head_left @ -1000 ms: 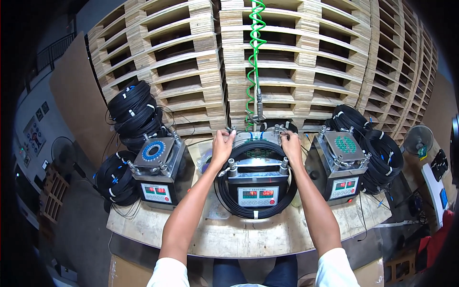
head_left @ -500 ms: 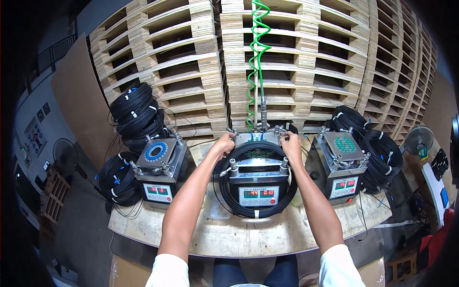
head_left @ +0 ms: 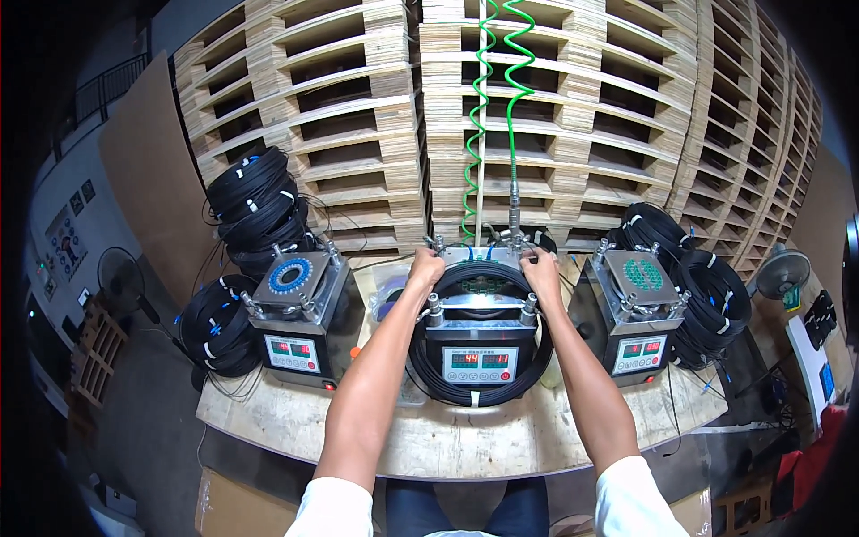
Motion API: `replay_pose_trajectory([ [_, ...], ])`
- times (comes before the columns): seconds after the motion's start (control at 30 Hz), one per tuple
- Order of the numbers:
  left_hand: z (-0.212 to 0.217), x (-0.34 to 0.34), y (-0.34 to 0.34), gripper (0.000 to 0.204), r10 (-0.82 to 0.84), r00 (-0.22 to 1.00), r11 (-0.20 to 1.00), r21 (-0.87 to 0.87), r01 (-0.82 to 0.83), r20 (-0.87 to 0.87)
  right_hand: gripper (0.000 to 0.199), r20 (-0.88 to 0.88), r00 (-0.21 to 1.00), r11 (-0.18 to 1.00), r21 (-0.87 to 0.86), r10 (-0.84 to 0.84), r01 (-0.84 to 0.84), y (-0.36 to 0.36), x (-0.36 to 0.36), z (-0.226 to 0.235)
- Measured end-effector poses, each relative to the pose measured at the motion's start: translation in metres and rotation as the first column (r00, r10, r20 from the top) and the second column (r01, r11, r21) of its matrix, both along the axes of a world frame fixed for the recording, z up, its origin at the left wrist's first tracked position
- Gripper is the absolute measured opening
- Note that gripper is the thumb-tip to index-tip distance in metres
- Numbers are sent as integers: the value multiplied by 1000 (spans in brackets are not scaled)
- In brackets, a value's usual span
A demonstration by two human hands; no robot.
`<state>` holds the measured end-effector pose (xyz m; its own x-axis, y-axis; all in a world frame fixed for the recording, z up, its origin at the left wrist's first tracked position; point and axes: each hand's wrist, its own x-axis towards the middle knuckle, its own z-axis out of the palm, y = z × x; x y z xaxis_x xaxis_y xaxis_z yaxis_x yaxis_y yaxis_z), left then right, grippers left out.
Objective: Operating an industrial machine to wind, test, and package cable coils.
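black cable is lying in a coil [head_left: 479,387] looped around the middle machine [head_left: 480,345], a grey metal box with a red-digit display panel on its front, sitting at the centre of the pale wooden table [head_left: 447,438]. the left hand [head_left: 426,268] is resting on the coil at about 11 o'clock of the loop, fingers curled down over the cable, so its grip is closing on the coil there. the right hand [head_left: 541,268] is doing the same at about 1 o'clock, fingers folded over the cable beside the machine's back edge. both forearms are reaching in from 6 o'clock. a green spiral air hose [head_left: 488,107] is hanging down at 12 o'clock to a metal fitting just behind the machine. at 9 o'clock a second machine [head_left: 295,322] with a blue ring on its top plate is standing, with stacked black cable coils [head_left: 255,210] behind it and more at its left side. at 3 o'clock a third machine [head_left: 637,309] with a green-dotted top is standing, black coils [head_left: 707,300] just beside it. wooden pallets [head_left: 340,116] are filling the background.
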<state>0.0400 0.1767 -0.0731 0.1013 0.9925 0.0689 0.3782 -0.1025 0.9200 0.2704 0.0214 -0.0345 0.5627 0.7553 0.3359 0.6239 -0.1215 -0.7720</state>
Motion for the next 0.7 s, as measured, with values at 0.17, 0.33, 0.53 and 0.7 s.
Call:
replay_pose_trajectory([
  [0.17, 8, -1, -15, 57, -41, 998, 999, -24, 42, 52, 36, -58, 997, 999, 5, 48, -48, 7, 12, -11],
  [0.33, 21, -2, -29, 57, 24, 998, 999, 50, -22, -51, 34, -63, 995, 996, 45, 75, -72, 13, 13, -16],
  [0.53, 24, -5, -30, 55, 5, 997, 998, 66, 0, -71, 33, -69, 994, 996, 13, 84, -84, 17, 15, -18],
  [0.7, 21, -3, -29, 58, 2, 999, 1000, 19, -1, -48, 34, -89, 993, 997, 20, 78, -76, 21, 22, -27],
])
